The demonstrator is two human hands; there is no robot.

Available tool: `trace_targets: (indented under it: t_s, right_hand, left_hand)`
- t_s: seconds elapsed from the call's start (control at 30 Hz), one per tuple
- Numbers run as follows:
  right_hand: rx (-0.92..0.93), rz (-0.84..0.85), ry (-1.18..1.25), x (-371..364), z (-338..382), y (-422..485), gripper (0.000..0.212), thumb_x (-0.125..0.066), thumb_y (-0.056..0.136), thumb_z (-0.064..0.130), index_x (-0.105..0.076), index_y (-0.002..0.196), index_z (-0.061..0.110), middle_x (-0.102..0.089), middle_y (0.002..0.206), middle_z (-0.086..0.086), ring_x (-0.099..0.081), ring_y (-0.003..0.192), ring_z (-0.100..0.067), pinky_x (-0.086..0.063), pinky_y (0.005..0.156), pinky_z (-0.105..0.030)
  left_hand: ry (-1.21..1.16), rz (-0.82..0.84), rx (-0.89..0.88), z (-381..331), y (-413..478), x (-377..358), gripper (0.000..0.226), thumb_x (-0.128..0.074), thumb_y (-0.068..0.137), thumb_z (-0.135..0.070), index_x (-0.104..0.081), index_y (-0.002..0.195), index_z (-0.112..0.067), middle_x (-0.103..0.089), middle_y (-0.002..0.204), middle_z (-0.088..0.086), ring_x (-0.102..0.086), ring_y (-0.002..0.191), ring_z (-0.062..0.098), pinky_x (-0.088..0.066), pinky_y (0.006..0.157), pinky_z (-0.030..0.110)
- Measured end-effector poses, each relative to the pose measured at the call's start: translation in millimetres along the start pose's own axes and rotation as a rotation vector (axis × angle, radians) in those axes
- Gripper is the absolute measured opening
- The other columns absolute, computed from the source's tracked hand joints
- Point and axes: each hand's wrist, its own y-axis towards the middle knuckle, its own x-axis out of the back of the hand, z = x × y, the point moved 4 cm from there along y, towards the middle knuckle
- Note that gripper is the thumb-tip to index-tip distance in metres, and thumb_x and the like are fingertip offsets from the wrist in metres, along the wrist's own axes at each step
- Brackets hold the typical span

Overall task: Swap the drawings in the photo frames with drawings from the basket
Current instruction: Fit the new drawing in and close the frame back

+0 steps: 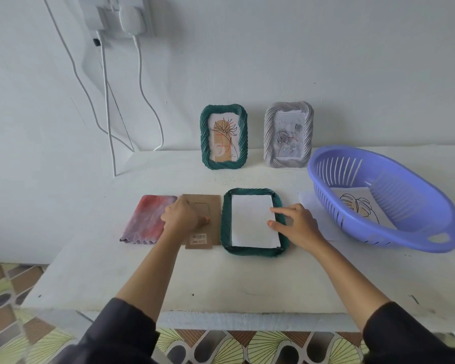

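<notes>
Frame in work: dark green rope-twist photo frame (pixel 225 227), lying face down on the white counter (pixel 221 279), between the two hands.
Sheet: plain white paper sheet (pixel 251 223) sits in the frame's back opening, blank side up.
Backing: brown cardboard backing board (pixel 214 206) lies flat just left of the frame, barcode label at its near end.
Left hand: left hand (pixel 180 215) rests on the board, thumb tip down on the card; its fingers (pixel 170 219) are hidden under the palm, so we cannot tell whether they grip anything.
Right hand: right hand (pixel 297 223) is spread loosely, forefinger and thumb touching the sheet's right edge, holding nothing.
Basket: lilac slotted plastic basket (pixel 405 232) stands at the right, a leaf line drawing (pixel 357 206) flat inside.
Upright frames: second green rope-twist frame (pixel 205 137) with a flower drawing, and beside it a grey rope-twist frame (pixel 269 137) with a rose drawing, both against the wall.
Cloth: pink-and-mauve cloth (pixel 147 219), touching the board's left side.
</notes>
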Motion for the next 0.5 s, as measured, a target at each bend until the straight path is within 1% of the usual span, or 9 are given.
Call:
trace_targets:
  t_s: [0.07,0.13,0.2,0.27,0.33,0.37,0.43,0.47,0.5]
  right_hand:
    - [-0.006,-0.008,0.019,0.6,-0.4,-0.1,0.041,-0.066,0.078,0.046,-0.059,0.118,0.038,-0.05,0.119,-0.002,-0.049,0.113,-0.019,-0.037,0.097,-0.036]
    - [-0.008,-0.013,0.028,0.3,-0.3,-0.2,0.042,-0.065,0.078,0.046,-0.058,0.119,0.039,-0.051,0.118,-0.001,-0.05,0.111,-0.019,-0.037,0.095,-0.035]
    - [-0.009,-0.013,0.029,-0.1,-0.2,-0.2,0.042,-0.064,0.079,0.046,-0.057,0.12,0.04,-0.051,0.116,-0.001,-0.05,0.106,-0.017,-0.036,0.09,-0.032]
    - [-0.013,-0.005,0.035,0.2,-0.2,-0.5,0.042,-0.062,0.08,0.046,-0.055,0.121,0.041,-0.051,0.114,-0.001,-0.048,0.1,-0.015,-0.034,0.085,-0.03]
    - [-0.016,-0.013,0.049,1.4,0.7,-0.4,0.042,-0.061,0.081,0.046,-0.055,0.122,0.04,-0.051,0.111,-0.002,-0.05,0.102,-0.018,-0.034,0.086,-0.031]
    - [-0.014,-0.032,0.055,2.2,2.2,-0.4,0.042,-0.061,0.082,0.045,-0.054,0.123,0.039,-0.051,0.111,-0.004,-0.05,0.106,-0.02,-0.036,0.089,-0.034]
    - [0.007,-0.096,0.069,5.2,8.5,-0.9,0.041,-0.058,0.085,0.044,-0.055,0.124,0.035,-0.054,0.115,-0.005,-0.049,0.114,-0.022,-0.037,0.095,-0.038]
    - [0.014,-0.116,0.109,6.4,12.8,-1.3,0.039,-0.055,0.087,0.043,-0.055,0.124,0.032,-0.056,0.116,-0.003,-0.05,0.114,-0.021,-0.037,0.098,-0.04]
    - [0.009,-0.105,0.199,6.9,16.9,-1.8,0.037,-0.052,0.089,0.041,-0.056,0.124,0.029,-0.059,0.111,0.0,-0.053,0.111,-0.019,-0.039,0.099,-0.039]
  left_hand:
    - [-0.134,-0.005,-0.029,4.8,4.3,7.3,0.057,-0.078,0.071,-0.03,-0.052,0.119,-0.012,-0.056,0.123,0.012,-0.052,0.113,0.029,-0.046,0.095,0.041]
    - [-0.314,-0.015,-0.001,9.7,7.6,17.4,0.051,-0.08,0.07,-0.019,-0.058,0.114,-0.011,-0.057,0.121,0.013,-0.056,0.107,0.029,-0.05,0.092,0.04]
    - [-0.453,-0.079,0.019,11.4,11.2,30.3,0.051,-0.079,0.07,-0.01,-0.059,0.117,-0.011,-0.057,0.124,0.016,-0.057,0.108,0.031,-0.05,0.09,0.038]
    - [-0.556,-0.154,-0.007,7.5,12.7,43.2,0.052,-0.077,0.071,-0.006,-0.059,0.12,-0.012,-0.057,0.126,0.016,-0.057,0.109,0.032,-0.05,0.091,0.039]
    - [-0.685,-0.17,-0.053,-2.7,8.5,50.8,0.052,-0.076,0.072,-0.005,-0.059,0.121,-0.013,-0.058,0.124,0.014,-0.06,0.104,0.031,-0.053,0.086,0.038]
    - [-0.777,-0.14,-0.07,-10.1,3.8,50.8,0.052,-0.076,0.071,-0.004,-0.059,0.12,-0.012,-0.06,0.12,0.014,-0.063,0.095,0.03,-0.055,0.077,0.036]
    - [-0.949,-0.009,-0.079,-29.0,-11.6,41.0,0.051,-0.075,0.072,-0.001,-0.059,0.119,-0.01,-0.061,0.111,0.015,-0.063,0.079,0.026,-0.055,0.058,0.031]
    - [-0.999,0.073,-0.071,-38.6,-20.4,31.3,0.051,-0.074,0.072,0.0,-0.058,0.119,-0.01,-0.061,0.111,0.017,-0.063,0.076,0.026,-0.054,0.055,0.032]
    - [-1.016,0.148,-0.06,-46.8,-28.7,19.7,0.051,-0.074,0.073,0.0,-0.057,0.12,-0.011,-0.061,0.112,0.018,-0.063,0.074,0.026,-0.054,0.056,0.034]
